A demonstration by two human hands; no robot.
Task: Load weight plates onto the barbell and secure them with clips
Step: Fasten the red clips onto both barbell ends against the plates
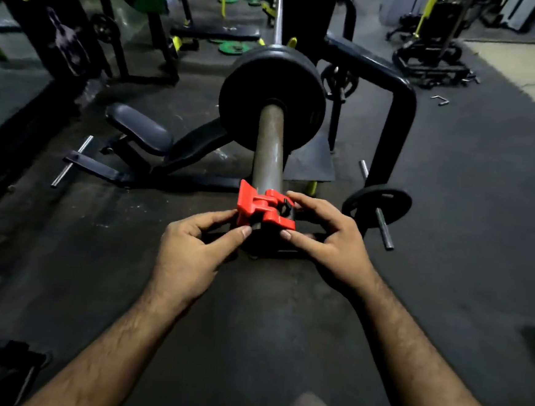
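The barbell sleeve [269,145] points straight at me, with a black weight plate [246,92] loaded far up it. A red clip [264,209] sits around the near end of the sleeve, its lever standing up at the left. My left hand [192,248] pinches the clip's left side between thumb and fingers. My right hand [330,240] grips its right side, index finger over the top and thumb beneath. The very tip of the sleeve is hidden behind the clip and my fingers.
A small black plate [378,205] hangs on a storage peg at the right of a black rack frame [397,117]. A padded bench [143,132] lies low at the left. Green plates [233,48] lie on the floor far back. Dark rubber flooring surrounds me.
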